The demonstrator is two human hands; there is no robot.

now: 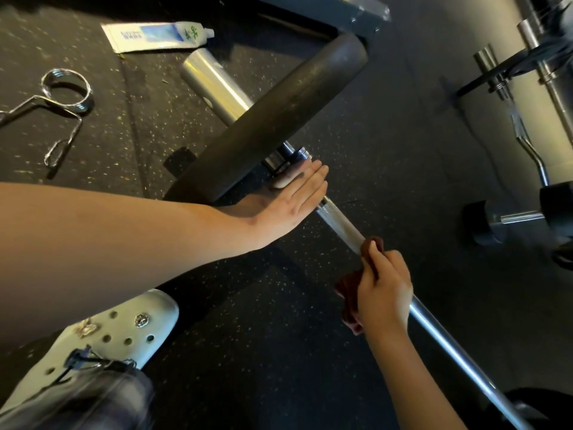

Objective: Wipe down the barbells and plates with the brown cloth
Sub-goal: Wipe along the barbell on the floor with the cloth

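Brown cloth [352,294] around knurled steel barbell [338,220]

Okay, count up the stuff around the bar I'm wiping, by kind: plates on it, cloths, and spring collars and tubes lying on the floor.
1 weight plate on the barbell
1 brown cloth
1 spring collar
1 tube
Total: 4

Bare bar [339,223] between hands (plate [273,119] beyond)
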